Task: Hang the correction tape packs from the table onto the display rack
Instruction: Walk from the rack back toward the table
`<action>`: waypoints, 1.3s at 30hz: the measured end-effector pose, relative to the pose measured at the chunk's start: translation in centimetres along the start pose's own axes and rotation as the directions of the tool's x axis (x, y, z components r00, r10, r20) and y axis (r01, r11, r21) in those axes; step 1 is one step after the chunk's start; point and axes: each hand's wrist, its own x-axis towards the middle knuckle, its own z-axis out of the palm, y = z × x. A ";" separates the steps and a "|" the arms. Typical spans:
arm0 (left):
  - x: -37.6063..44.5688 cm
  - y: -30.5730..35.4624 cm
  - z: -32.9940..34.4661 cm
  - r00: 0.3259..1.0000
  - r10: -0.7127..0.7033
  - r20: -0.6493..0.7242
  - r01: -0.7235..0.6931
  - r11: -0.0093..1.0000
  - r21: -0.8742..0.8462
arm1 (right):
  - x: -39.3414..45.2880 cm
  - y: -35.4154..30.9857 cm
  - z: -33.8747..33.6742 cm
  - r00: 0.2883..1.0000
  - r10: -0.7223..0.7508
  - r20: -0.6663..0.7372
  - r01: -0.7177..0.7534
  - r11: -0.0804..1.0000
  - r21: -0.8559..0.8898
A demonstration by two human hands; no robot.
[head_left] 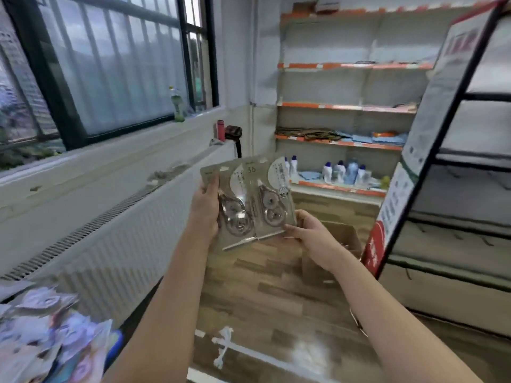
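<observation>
I hold two correction tape packs up in the air. My left hand grips the left pack; my right hand pinches the right pack, so their hang holes stay free for the display rack.

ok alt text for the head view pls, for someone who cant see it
Two bare hands hold up two correction tape packs side by side: the left hand grips the left pack's edge, and the right hand pinches the right pack's bottom corner. Behind are orange-edged shelves, a window and a wood-pattern floor.
</observation>
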 end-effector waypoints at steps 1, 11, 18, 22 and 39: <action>0.0 -0.9 2.5 0.999 0.005 0.047 -0.006 1.000 0.023 | -0.8 -0.4 -2.4 0.999 -0.015 -0.032 0.015 1.000 -0.001; -2.2 -9.9 28.1 0.893 0.000 0.450 -0.003 1.000 0.006 | -9.2 -2.9 -24.2 0.876 -0.141 -0.461 0.168 0.986 0.019; -3.0 -15.6 45.5 0.724 -0.054 0.688 0.057 0.998 0.018 | -12.4 -5.5 -38.7 0.647 -0.235 -0.726 0.325 0.945 -0.016; -3.4 -17.5 54.7 0.630 -0.071 0.773 0.065 0.997 0.039 | -13.7 -7.9 -45.9 0.545 -0.235 -0.805 0.340 0.939 -0.044; -19.0 -29.0 88.2 0.393 -0.131 0.910 0.132 0.988 0.085 | -28.5 -12.7 -77.1 0.240 -0.251 -0.938 0.406 0.904 -0.138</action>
